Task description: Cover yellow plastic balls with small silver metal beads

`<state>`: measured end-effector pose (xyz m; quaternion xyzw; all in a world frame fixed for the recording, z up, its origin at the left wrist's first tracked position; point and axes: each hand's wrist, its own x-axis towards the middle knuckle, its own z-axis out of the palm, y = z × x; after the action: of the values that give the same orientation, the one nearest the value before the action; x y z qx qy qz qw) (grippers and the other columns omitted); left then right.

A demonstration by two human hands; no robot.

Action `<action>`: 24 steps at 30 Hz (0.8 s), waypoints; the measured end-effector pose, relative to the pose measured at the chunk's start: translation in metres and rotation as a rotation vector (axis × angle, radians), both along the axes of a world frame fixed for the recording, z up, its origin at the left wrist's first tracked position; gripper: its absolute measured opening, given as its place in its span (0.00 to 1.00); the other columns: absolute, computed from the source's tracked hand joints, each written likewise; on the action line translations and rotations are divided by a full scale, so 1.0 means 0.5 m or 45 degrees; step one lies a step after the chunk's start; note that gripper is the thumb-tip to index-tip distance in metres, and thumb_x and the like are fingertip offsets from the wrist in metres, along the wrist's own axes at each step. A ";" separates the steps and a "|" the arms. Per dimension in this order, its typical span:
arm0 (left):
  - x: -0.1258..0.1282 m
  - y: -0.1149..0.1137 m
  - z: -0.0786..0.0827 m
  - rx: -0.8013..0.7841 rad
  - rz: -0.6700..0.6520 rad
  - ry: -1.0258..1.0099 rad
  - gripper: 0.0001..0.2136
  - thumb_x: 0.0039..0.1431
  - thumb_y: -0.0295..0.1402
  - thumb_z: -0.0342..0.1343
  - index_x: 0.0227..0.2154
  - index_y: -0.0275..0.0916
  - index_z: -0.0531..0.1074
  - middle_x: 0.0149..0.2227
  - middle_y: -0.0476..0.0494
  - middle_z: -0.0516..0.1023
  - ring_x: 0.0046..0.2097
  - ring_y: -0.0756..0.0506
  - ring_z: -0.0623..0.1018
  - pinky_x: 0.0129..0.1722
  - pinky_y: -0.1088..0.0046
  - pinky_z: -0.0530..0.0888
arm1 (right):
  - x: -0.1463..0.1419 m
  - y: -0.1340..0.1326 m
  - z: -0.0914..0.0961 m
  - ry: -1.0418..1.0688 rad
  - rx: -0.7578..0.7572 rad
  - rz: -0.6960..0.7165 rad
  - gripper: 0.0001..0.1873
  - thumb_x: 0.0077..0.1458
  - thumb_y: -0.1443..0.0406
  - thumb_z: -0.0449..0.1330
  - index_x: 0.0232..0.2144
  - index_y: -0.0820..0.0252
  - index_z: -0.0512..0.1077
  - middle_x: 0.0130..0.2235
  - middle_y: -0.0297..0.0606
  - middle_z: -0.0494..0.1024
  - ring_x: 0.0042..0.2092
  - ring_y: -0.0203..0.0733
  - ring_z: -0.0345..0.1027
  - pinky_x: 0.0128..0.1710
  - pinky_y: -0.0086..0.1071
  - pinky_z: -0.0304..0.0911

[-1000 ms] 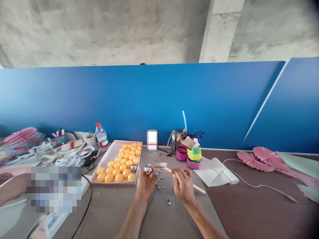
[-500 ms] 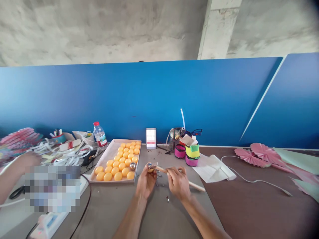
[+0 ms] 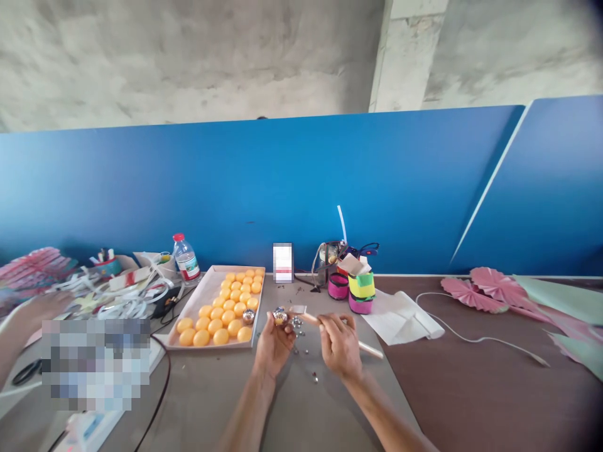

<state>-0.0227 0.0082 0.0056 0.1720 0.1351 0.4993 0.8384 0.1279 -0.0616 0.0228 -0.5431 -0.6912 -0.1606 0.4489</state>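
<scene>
My left hand (image 3: 274,347) is closed around a small ball (image 3: 280,319), its fingertips supporting it from below. Shiny silver pieces cover much of that ball, with an orange-gold patch showing. To the right, my right hand (image 3: 340,346) pinches a thin pale stick-like tool (image 3: 308,318) whose tip points at the ball, slightly apart from it. A whitish rod (image 3: 371,350) shows behind this hand; whether it belongs to the same tool I cannot tell. Several loose silver pieces (image 3: 298,323) lie on the grey mat (image 3: 301,408) between my hands.
Left of my hands, a shallow box (image 3: 188,304) holds several orange balls and one silver-covered ball (image 3: 249,316). Behind stand a bottle (image 3: 186,258), a blurred-out phone-like panel (image 3: 283,263) and colourful containers (image 3: 361,292). Another person's arm (image 3: 32,320) reaches over clutter at far left.
The ball in my left hand now shows more of its silver surface. The tool's tip has drawn slightly away from it. At far left, the other person's hand has shifted; the view moved a little.
</scene>
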 end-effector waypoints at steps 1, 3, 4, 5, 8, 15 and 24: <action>0.000 0.000 0.001 -0.004 0.005 0.002 0.10 0.55 0.37 0.55 0.29 0.34 0.70 0.28 0.46 0.73 0.24 0.53 0.69 0.23 0.76 0.66 | 0.000 0.000 0.000 0.004 -0.004 -0.012 0.12 0.55 0.72 0.46 0.38 0.60 0.66 0.34 0.40 0.74 0.35 0.38 0.66 0.41 0.36 0.49; 0.000 -0.002 0.003 -0.011 0.015 0.009 0.09 0.54 0.37 0.55 0.29 0.34 0.70 0.27 0.46 0.73 0.24 0.53 0.69 0.23 0.76 0.66 | -0.001 0.002 -0.002 -0.026 -0.033 -0.029 0.11 0.55 0.73 0.46 0.36 0.60 0.67 0.32 0.38 0.74 0.33 0.38 0.66 0.41 0.35 0.50; 0.000 -0.002 0.004 -0.009 0.021 0.004 0.10 0.54 0.38 0.55 0.28 0.34 0.70 0.26 0.46 0.73 0.23 0.53 0.68 0.23 0.76 0.66 | -0.002 0.003 -0.003 -0.048 -0.046 -0.033 0.11 0.55 0.73 0.46 0.36 0.60 0.67 0.31 0.37 0.74 0.32 0.37 0.66 0.41 0.35 0.50; 0.000 -0.003 0.005 -0.005 0.024 -0.006 0.11 0.54 0.39 0.55 0.28 0.34 0.70 0.26 0.47 0.72 0.23 0.53 0.68 0.22 0.77 0.66 | -0.003 0.003 -0.004 -0.063 -0.052 -0.032 0.11 0.55 0.72 0.46 0.35 0.59 0.67 0.31 0.37 0.74 0.31 0.37 0.66 0.41 0.35 0.50; -0.002 -0.002 0.007 -0.010 0.037 -0.038 0.12 0.54 0.41 0.54 0.27 0.35 0.70 0.27 0.46 0.73 0.23 0.53 0.69 0.22 0.77 0.67 | -0.002 0.001 -0.002 -0.021 -0.025 -0.025 0.12 0.55 0.72 0.46 0.37 0.59 0.67 0.33 0.38 0.74 0.34 0.38 0.67 0.41 0.36 0.50; -0.005 0.004 -0.001 -0.109 0.103 -0.048 0.10 0.56 0.35 0.53 0.29 0.31 0.71 0.29 0.41 0.75 0.23 0.54 0.70 0.24 0.79 0.69 | 0.010 -0.002 0.002 0.042 0.004 -0.042 0.12 0.56 0.72 0.46 0.37 0.59 0.67 0.34 0.39 0.74 0.35 0.38 0.67 0.42 0.36 0.50; 0.003 -0.003 0.020 -0.073 0.112 -0.058 0.05 0.54 0.30 0.53 0.34 0.37 0.71 0.27 0.44 0.75 0.30 0.48 0.75 0.30 0.73 0.73 | 0.003 -0.001 -0.004 0.025 -0.009 -0.047 0.12 0.56 0.72 0.46 0.37 0.59 0.67 0.34 0.38 0.75 0.35 0.38 0.67 0.42 0.36 0.50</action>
<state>-0.0214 0.0068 0.0155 0.1306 0.1375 0.5353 0.8231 0.1293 -0.0621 0.0209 -0.5589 -0.6772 -0.1611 0.4508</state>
